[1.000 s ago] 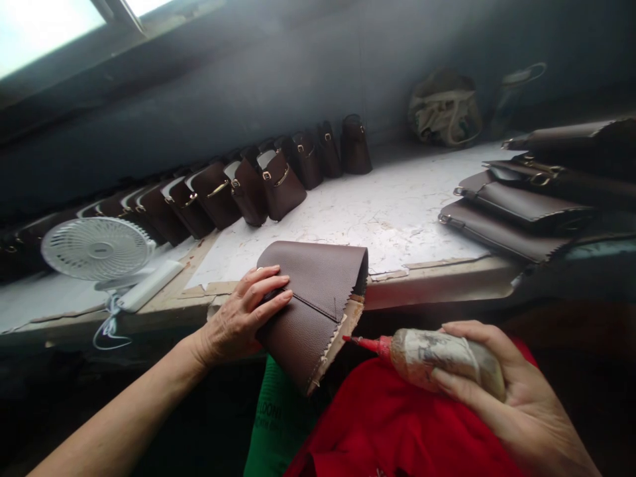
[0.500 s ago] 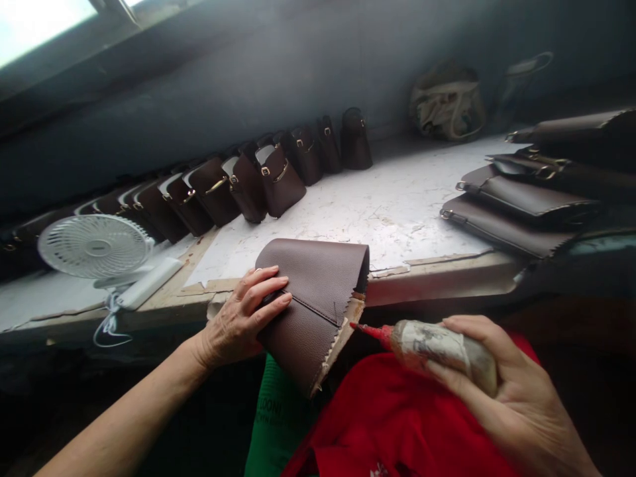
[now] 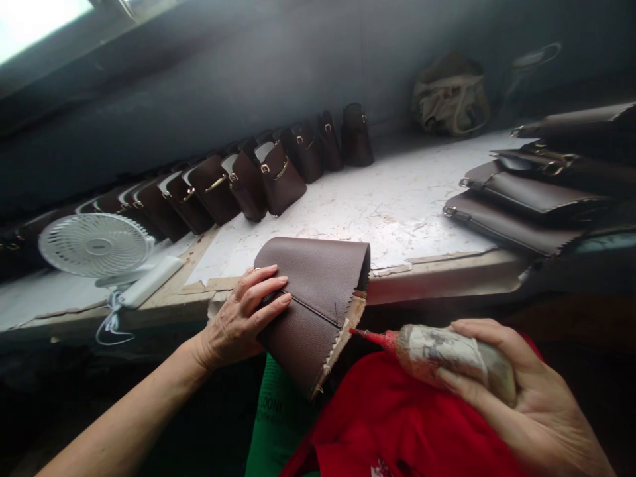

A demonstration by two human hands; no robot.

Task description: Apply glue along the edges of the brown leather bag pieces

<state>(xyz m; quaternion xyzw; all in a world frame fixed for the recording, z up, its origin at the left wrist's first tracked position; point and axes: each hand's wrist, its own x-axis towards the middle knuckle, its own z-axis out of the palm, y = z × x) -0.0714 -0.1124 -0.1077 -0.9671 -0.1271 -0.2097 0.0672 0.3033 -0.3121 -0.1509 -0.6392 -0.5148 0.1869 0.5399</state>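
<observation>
At the table's near edge I see the leather piece (image 3: 318, 298), curved and hanging over the lap, pinned by the left hand (image 3: 238, 324). My right hand (image 3: 517, 397) wraps a glue bottle (image 3: 447, 354), its red tip seemingly touching the jagged edge. Beyond stand brown bags (image 3: 258, 179) and a fan (image 3: 94, 245).

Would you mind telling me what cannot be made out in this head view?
- Inside of the brown leather piece: hidden by its own folded outer face.
- Left hand thumb: tucked under the piece.
- Glue bottle label: smeared, partly covered by the right hand.
- Flat bag panels: cut off by the right edge.
- Green cloth print: too small and dark.
</observation>
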